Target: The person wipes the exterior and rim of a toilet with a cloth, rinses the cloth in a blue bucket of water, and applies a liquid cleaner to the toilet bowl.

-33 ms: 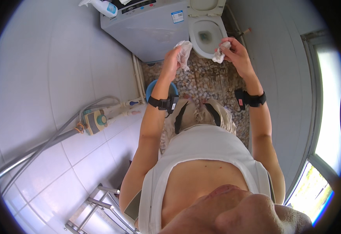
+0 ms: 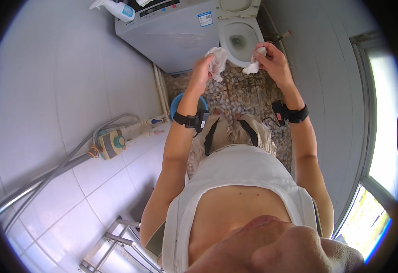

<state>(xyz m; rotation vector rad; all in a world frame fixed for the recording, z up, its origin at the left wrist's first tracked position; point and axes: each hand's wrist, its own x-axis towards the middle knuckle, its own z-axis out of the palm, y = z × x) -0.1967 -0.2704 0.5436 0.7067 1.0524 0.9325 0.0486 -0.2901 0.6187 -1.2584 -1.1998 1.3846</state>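
My left hand (image 2: 200, 70) is closed on a thin, crumpled white tissue (image 2: 217, 64), which bunches out past its fingers beside the washing machine (image 2: 171, 43). My right hand (image 2: 274, 63) pinches a smaller crumpled white tissue (image 2: 252, 67) between thumb and fingers. That piece hangs over the front rim of the toilet bowl (image 2: 242, 61) as seen from above. The two hands are apart. Whether the pieces are paper or thin cloth is hard to make out.
A blue basin (image 2: 177, 102) sits on the pebbled floor (image 2: 237, 95), partly behind my left forearm. The toilet lid (image 2: 239, 5) is raised. A spray bottle (image 2: 120, 11) lies on the washing machine. Hoses and a boxed device (image 2: 112, 144) line the left wall; a metal rack (image 2: 117, 239) stands lower left.
The tissue in my right hand has swung slightly left and looks more stretched out. The tissue in my left hand has turned a little. Both hands keep their hold.
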